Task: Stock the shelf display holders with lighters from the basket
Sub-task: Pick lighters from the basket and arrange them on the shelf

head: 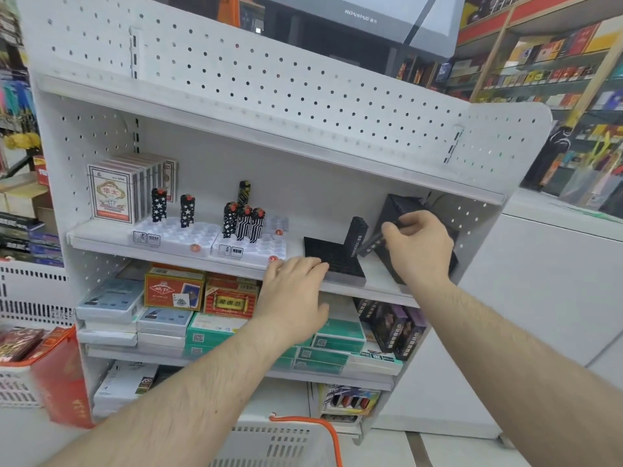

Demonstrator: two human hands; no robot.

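A flat black display holder point(332, 259) lies on the middle shelf point(188, 256), with one black lighter point(355, 235) standing upright at its back right corner. My left hand point(293, 291) rests on the holder's front left edge. My right hand point(419, 244) holds another black lighter point(371, 246), tilted, just right of the standing one. Behind my right hand stands a black box point(401, 205). Two white holders point(175, 234) point(251, 249) to the left carry a few patterned lighters point(242, 222). The white basket point(269, 443) with an orange handle is at the bottom edge.
A stack of playing-card boxes point(114, 193) stands at the shelf's left end. The lower shelves hold card and cigarette boxes point(175, 291). A red carton point(60, 375) sits in another basket at lower left. A white counter point(546, 284) is on the right.
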